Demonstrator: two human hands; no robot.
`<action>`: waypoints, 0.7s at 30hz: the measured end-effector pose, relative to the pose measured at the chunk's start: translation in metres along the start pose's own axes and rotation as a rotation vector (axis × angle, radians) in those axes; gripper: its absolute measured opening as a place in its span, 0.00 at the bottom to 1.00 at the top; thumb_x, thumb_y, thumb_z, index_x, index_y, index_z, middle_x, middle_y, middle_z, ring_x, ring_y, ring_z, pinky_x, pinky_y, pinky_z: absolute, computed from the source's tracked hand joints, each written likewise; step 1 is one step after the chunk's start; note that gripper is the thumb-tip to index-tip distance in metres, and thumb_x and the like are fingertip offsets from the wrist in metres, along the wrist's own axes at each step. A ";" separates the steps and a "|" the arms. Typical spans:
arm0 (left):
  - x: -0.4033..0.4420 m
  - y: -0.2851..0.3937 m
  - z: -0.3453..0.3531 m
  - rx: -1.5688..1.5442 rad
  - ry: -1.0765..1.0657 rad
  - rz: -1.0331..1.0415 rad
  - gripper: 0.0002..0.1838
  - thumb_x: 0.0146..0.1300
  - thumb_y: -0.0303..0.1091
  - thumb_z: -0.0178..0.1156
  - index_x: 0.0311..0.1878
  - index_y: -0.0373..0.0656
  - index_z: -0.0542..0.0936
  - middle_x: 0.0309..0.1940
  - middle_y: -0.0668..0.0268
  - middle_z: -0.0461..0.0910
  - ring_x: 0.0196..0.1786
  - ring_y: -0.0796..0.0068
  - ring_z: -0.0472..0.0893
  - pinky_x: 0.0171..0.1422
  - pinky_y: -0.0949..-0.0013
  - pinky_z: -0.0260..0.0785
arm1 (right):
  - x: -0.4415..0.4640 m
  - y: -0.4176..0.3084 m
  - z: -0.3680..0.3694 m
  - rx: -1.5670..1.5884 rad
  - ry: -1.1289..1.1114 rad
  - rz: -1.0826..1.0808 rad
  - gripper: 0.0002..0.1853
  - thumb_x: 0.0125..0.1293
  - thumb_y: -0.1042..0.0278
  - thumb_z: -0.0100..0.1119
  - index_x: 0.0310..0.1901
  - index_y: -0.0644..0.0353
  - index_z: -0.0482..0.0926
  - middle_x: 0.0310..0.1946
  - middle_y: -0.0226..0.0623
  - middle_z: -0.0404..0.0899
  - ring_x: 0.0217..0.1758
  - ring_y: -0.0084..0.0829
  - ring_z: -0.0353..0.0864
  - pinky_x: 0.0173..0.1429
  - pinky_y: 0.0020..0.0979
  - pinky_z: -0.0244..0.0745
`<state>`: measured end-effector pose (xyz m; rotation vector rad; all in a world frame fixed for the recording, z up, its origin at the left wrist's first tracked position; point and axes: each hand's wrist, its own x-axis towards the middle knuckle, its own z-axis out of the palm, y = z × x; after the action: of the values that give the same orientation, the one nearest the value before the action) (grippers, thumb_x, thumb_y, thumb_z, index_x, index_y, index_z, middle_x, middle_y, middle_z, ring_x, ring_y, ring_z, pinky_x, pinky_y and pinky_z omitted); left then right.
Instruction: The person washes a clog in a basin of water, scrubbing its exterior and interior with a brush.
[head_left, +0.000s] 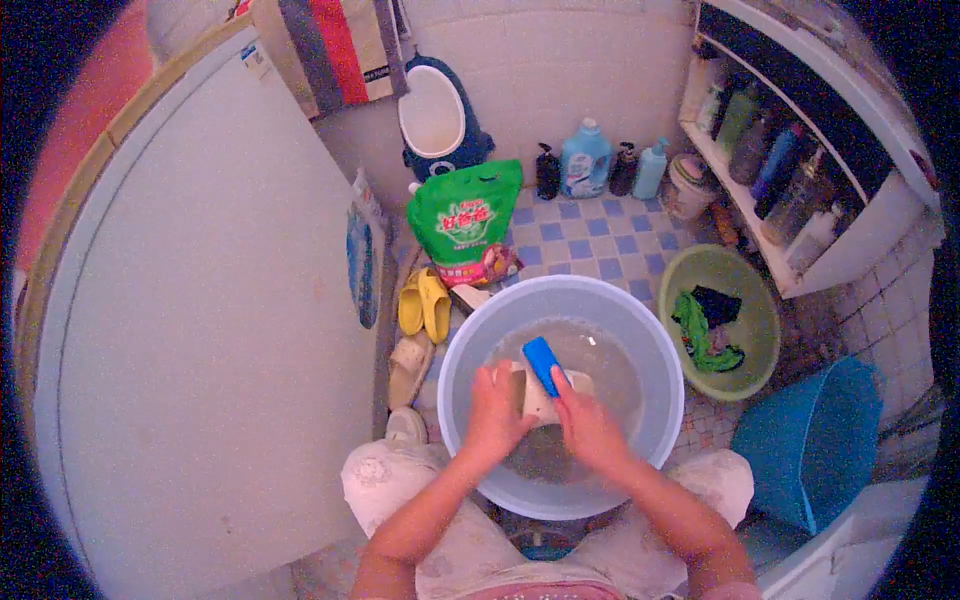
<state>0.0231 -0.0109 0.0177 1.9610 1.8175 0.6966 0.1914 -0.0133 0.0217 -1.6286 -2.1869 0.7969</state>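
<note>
A pale plastic basin (455,350) with cloudy water in it stands between my knees. Over the water my left hand (493,412) is closed on a cream-coloured shoe (541,403), whose outline is partly covered by both hands. A blue scrub brush (541,362), shaped like a block, is in my right hand (588,430), thumb and fingers wrapped round its lower end. The brush lies against the top of the shoe, slightly tilted; its bristles are hidden.
Left of the basin are yellow clogs (428,303), a beige slipper (409,366) and a white door (210,330). Behind it stands a green detergent pouch (465,215). On the right are a green basin (765,345) with clothes, a blue bucket (800,450) and a bottle shelf (740,165).
</note>
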 end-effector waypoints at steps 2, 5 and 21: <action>-0.002 -0.001 0.004 -0.006 0.036 0.024 0.49 0.34 0.29 0.75 0.62 0.38 0.59 0.53 0.46 0.62 0.54 0.46 0.66 0.60 0.53 0.61 | 0.003 0.003 -0.005 0.017 -0.005 -0.006 0.29 0.68 0.65 0.46 0.70 0.49 0.52 0.35 0.52 0.78 0.32 0.54 0.78 0.41 0.52 0.71; 0.001 -0.016 0.015 -0.005 0.081 0.063 0.48 0.33 0.29 0.75 0.61 0.38 0.60 0.51 0.47 0.64 0.55 0.46 0.66 0.60 0.53 0.62 | -0.010 -0.005 -0.014 -0.005 -0.076 -0.016 0.30 0.67 0.65 0.47 0.70 0.48 0.52 0.35 0.52 0.78 0.32 0.53 0.78 0.40 0.51 0.72; 0.002 -0.006 0.007 -0.061 0.038 0.039 0.50 0.34 0.28 0.75 0.63 0.35 0.58 0.53 0.48 0.62 0.58 0.45 0.65 0.63 0.54 0.60 | -0.011 0.000 -0.018 -0.054 -0.122 -0.069 0.29 0.68 0.64 0.44 0.69 0.54 0.52 0.34 0.53 0.78 0.33 0.53 0.79 0.36 0.52 0.74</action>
<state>0.0223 -0.0077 0.0087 1.9616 1.7627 0.7972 0.2042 -0.0199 0.0369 -1.5570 -2.3542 0.8454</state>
